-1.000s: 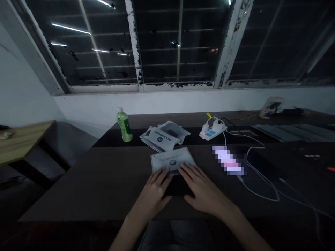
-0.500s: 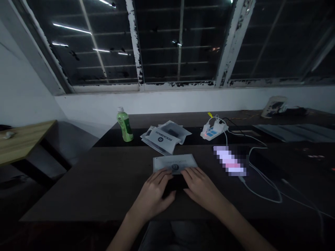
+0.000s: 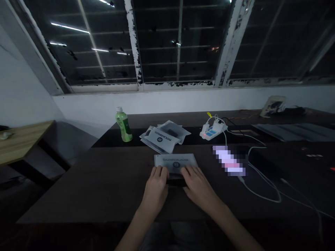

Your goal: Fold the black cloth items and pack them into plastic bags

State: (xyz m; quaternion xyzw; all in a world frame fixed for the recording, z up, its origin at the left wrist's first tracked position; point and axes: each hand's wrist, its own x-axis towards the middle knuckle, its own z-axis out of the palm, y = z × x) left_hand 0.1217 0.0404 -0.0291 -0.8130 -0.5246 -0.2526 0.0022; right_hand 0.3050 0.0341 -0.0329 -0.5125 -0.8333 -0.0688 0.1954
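A frosted plastic bag (image 3: 180, 161) printed with ROCKBROS and a round logo lies in front of me, its lettering facing away. My left hand (image 3: 156, 190) has its fingers curled over the bag's near left edge. At the near right edge, my right hand (image 3: 198, 186) is closed on the bag too, fingertips bent onto it. Something dark shows at the near edge between the hands; I cannot make out what it is. Beyond it, several similar bags (image 3: 164, 135) lie in an overlapping pile, one with the same print.
A green drink bottle (image 3: 124, 125) stands left of the pile. To the right are a white power strip (image 3: 210, 132) with plugs, a lit phone (image 3: 229, 161) on a charging cable, and looping white cords. Flat plastic sheets (image 3: 293, 131) lie at the far right of the dark table (image 3: 86, 188).
My left hand has turned; its fingers and thumb are drawn in where they were spread. The right fingers have curled a little more. More of the bag's print shows.
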